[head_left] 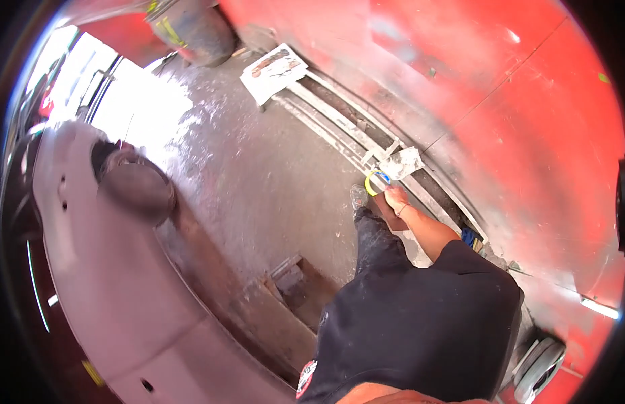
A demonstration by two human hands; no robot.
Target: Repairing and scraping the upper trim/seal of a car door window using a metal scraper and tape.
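My right hand reaches down beside the low white frame, its fingers closed at the upper edge of a flat brown sheet that looks like sandpaper. Just past the fingers is a yellow-green ring with a blue part, perhaps a roll of tape; whether the hand touches it is hard to tell. Crumpled whitish paper or plastic lies on the frame beyond the hand. Of my left arm only a strip of skin shows at the lower edge, and the left hand is out of sight.
A long low white frame runs along the red wall, with a paper-covered board at its far end. On the left stands a dull, primed car body with a wheel. A recess opens in the floor. A drum stands far back.
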